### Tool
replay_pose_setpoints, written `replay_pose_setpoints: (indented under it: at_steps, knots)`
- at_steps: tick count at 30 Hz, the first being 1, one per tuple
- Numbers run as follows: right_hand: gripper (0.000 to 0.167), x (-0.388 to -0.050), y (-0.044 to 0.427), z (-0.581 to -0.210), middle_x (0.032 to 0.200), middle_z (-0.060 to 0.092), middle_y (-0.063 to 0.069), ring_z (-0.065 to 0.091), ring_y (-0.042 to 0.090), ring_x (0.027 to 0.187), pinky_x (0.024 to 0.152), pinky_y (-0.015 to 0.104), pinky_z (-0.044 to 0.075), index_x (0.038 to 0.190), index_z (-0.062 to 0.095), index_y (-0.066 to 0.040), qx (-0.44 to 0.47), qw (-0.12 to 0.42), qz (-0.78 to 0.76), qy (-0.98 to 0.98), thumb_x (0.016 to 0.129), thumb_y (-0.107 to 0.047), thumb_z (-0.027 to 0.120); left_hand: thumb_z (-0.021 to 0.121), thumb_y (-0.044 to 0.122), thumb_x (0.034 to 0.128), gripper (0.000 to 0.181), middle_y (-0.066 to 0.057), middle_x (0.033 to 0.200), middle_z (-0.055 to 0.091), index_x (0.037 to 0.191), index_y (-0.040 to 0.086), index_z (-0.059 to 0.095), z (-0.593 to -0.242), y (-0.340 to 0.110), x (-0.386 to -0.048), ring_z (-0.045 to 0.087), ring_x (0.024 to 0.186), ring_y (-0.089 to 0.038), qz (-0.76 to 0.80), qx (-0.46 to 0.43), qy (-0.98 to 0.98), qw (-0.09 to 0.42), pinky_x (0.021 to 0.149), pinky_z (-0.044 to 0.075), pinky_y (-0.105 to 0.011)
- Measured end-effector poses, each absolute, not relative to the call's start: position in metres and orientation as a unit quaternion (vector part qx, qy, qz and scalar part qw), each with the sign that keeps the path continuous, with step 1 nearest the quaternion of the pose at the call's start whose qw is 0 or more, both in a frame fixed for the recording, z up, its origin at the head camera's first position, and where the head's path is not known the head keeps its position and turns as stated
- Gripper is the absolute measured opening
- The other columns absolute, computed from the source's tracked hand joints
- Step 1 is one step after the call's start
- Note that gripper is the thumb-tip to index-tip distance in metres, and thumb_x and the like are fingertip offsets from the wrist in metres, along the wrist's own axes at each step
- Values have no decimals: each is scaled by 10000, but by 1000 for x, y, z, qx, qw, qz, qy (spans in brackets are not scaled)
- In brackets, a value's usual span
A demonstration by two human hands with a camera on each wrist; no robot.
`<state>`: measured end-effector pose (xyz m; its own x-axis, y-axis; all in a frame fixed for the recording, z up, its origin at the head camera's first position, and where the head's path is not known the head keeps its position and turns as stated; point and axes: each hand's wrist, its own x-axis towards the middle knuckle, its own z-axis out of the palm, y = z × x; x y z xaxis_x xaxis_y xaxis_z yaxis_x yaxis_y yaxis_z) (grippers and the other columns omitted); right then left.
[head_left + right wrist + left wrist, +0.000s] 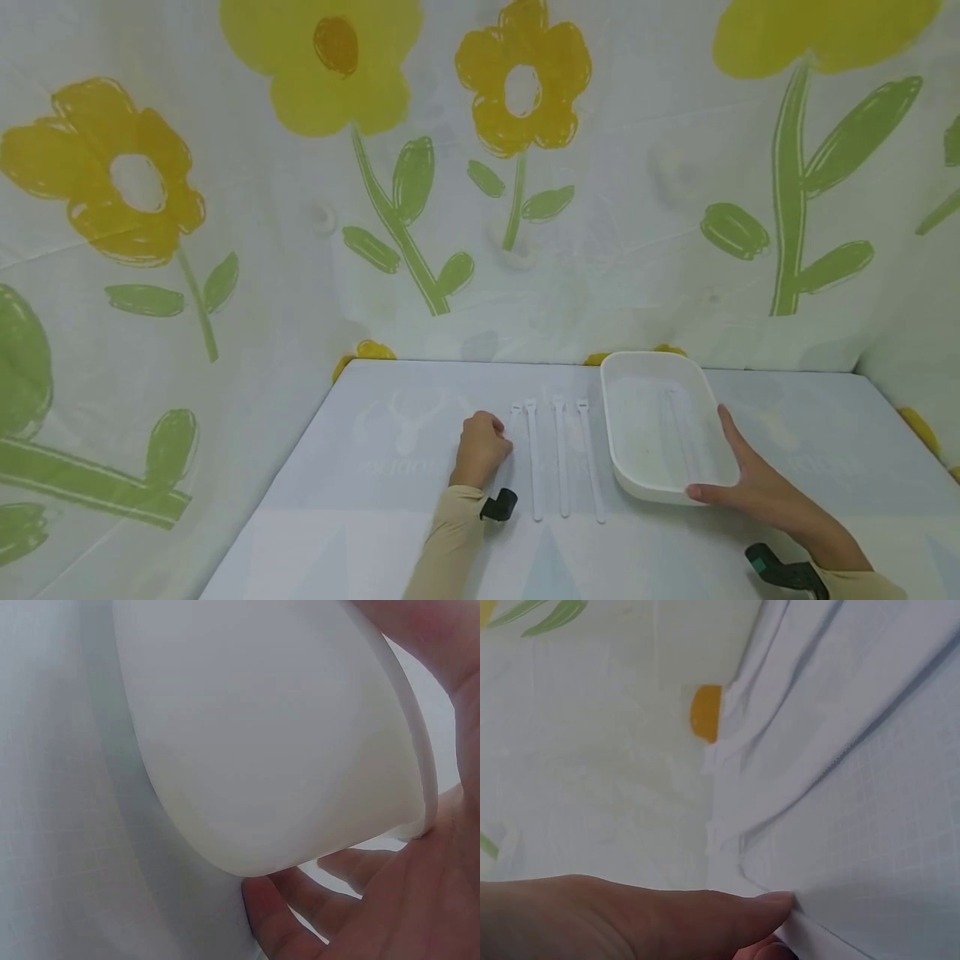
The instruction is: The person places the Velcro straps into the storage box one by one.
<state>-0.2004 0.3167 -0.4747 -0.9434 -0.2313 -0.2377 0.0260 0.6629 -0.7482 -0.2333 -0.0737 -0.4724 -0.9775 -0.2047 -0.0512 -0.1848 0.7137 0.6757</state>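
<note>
Several white cable ties lie side by side on the table, and three of them, such as this middle cable tie (561,458), are right of my left hand (481,450). My left hand pinches the leftmost cable tie (514,421); in the left wrist view the thumb (750,911) presses on its white strip (817,937). My right hand (772,487) grips a white plastic container (667,492) by its right side, thumb at the near rim. From the right wrist view, the fingers (281,915) reach under the container (262,750), which looks tilted. Faint thin strips show inside it.
The white table (360,533) ends at the back against a white curtain (600,275) printed with yellow flowers, which also hangs at both sides. A black wrist camera (498,505) sits on the left wrist, another camera (783,571) on the right.
</note>
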Motion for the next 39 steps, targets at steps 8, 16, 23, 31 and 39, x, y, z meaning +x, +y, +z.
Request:
replay_pose_setpoints:
  at_steps: [8,16,23,31,39]
  knots:
    - [1367,-204,317,-471,1627,-200,388,26,695,1466,1104,869,182,1563,-348,-166,-36,186,-392,900,869,-495,783,705,-92,800,114,-167,856,704,905,-49,708,-470,-71,-232,641,730,-248,-356,91,-930,13,664,601,-399]
    - [1374,-205,317,-469,1630,-210,375,27,689,1469,1100,870,186,1562,-349,-162,-34,182,-390,902,866,-499,787,705,-85,835,101,-171,903,702,931,-54,702,-464,-68,-234,638,775,-249,-348,97,-932,-9,693,605,-395]
    - [1374,-206,318,-469,1631,-232,361,6,680,1478,1103,870,177,1555,-360,-176,-33,192,-395,898,869,-501,784,708,-88,839,114,-184,928,691,944,-58,675,-461,-69,-232,636,790,-256,-336,101,-936,-17,704,602,-392]
    - [1386,-206,317,-472,1625,-225,371,34,685,1471,1113,861,194,1552,-360,-147,-27,196,-380,904,862,-526,781,712,-76,845,115,-178,934,689,949,-48,670,-460,-70,-229,632,797,-260,-327,103,-939,-31,722,600,-401]
    - [1380,-206,315,-472,1628,-212,377,39,689,1467,1105,868,189,1558,-349,-141,-32,190,-383,903,863,-508,785,711,-57,852,115,-170,921,685,959,-40,676,-461,-74,-230,644,799,-271,-318,105,-941,-37,730,608,-416]
